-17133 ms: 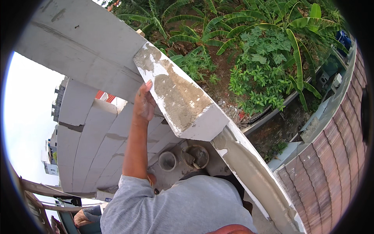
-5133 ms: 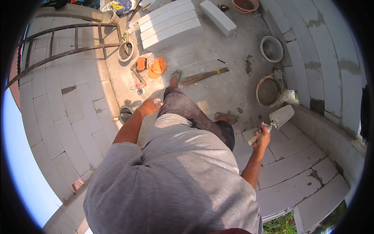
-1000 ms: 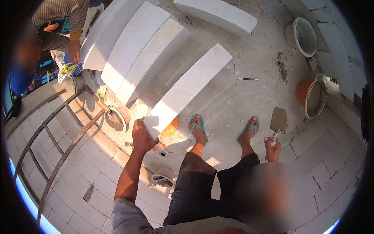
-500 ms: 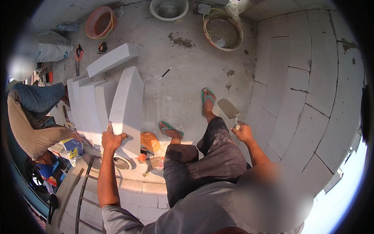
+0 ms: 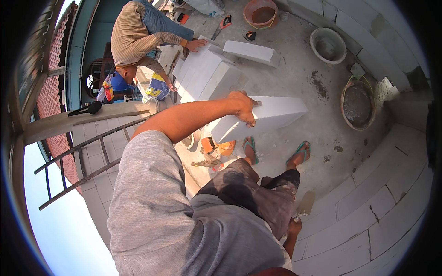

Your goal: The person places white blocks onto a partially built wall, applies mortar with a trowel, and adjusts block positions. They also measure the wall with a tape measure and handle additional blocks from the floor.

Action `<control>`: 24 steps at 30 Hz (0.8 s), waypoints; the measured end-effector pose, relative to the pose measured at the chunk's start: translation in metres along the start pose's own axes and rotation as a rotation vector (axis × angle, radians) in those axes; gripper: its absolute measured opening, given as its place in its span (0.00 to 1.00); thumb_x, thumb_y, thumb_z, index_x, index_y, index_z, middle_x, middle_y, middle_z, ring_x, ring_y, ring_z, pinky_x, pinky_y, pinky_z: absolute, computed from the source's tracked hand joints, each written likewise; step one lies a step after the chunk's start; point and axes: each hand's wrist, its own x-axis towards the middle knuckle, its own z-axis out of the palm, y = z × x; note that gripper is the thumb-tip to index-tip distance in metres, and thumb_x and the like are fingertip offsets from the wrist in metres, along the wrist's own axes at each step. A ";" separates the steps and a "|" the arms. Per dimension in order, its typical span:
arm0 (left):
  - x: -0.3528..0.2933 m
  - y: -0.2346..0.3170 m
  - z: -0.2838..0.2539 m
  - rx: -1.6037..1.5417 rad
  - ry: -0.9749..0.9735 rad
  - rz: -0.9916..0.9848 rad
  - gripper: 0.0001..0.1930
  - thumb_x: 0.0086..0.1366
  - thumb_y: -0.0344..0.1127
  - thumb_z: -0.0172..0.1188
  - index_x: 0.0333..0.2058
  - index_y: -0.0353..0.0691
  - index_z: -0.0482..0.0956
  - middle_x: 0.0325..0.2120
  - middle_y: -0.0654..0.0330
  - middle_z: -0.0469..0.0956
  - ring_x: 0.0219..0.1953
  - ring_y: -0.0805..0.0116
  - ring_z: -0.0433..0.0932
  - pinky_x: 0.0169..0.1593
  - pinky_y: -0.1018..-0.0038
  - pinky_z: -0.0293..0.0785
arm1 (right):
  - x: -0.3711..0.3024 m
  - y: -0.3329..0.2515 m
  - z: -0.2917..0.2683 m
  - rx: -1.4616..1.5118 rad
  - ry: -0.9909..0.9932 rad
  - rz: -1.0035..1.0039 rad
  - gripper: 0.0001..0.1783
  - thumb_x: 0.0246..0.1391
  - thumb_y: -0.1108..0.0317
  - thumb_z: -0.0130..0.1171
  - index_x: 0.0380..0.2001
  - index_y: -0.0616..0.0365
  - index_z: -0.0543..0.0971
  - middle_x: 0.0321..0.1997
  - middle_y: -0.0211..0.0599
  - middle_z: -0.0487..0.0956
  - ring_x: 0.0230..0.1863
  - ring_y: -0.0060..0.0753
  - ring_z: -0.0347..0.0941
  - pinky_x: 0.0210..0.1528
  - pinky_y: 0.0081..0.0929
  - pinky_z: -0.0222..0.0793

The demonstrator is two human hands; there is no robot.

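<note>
Gripping block (image 5: 276, 111) with left hand (image 5: 241, 108), the nearer, just beyond feet (image 5: 301, 152), lengthwise toward bucket (image 5: 358, 103) at right edge of floor (image 5: 294, 76), while clutching trowel (image 5: 306, 202) in right hand (image 5: 295, 225), well apart.

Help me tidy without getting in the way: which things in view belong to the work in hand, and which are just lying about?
Seemingly in use:
white block, gripped by the left hand
trowel, in the right hand

Seemingly just lying about:
orange cap
handsaw
tape measure
</note>
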 end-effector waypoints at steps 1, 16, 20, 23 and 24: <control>0.003 0.016 0.005 0.005 0.019 0.029 0.56 0.42 0.59 0.72 0.73 0.65 0.62 0.60 0.48 0.74 0.65 0.54 0.69 0.62 0.60 0.70 | 0.009 0.015 -0.002 0.055 -0.011 0.022 0.11 0.51 0.69 0.68 0.30 0.63 0.77 0.26 0.39 0.81 0.29 0.33 0.79 0.33 0.34 0.74; 0.068 0.136 -0.009 -0.159 0.128 0.107 0.51 0.41 0.60 0.73 0.66 0.45 0.73 0.56 0.45 0.77 0.61 0.49 0.75 0.60 0.58 0.74 | 0.037 -0.071 -0.098 -0.149 0.116 -0.164 0.13 0.53 0.63 0.71 0.29 0.62 0.80 0.27 0.38 0.83 0.29 0.35 0.78 0.39 0.34 0.73; 0.070 0.144 -0.057 -0.245 0.183 0.104 0.40 0.42 0.57 0.72 0.55 0.43 0.82 0.54 0.47 0.78 0.57 0.50 0.78 0.56 0.61 0.78 | 0.039 -0.109 -0.097 -0.190 0.117 -0.225 0.14 0.53 0.61 0.71 0.31 0.60 0.82 0.28 0.37 0.84 0.31 0.34 0.78 0.40 0.33 0.73; 0.081 0.152 -0.085 -0.305 0.219 0.147 0.37 0.43 0.58 0.71 0.50 0.41 0.86 0.54 0.47 0.78 0.56 0.49 0.79 0.55 0.61 0.80 | 0.032 -0.141 -0.097 -0.188 0.115 -0.252 0.15 0.53 0.59 0.72 0.33 0.61 0.82 0.29 0.39 0.84 0.31 0.35 0.79 0.41 0.33 0.74; 0.083 0.155 -0.089 -0.319 0.239 0.164 0.37 0.43 0.59 0.71 0.49 0.40 0.86 0.54 0.46 0.78 0.56 0.48 0.79 0.54 0.61 0.80 | 0.029 -0.151 -0.097 -0.198 0.107 -0.259 0.17 0.53 0.58 0.72 0.36 0.62 0.83 0.29 0.40 0.84 0.32 0.36 0.79 0.41 0.33 0.74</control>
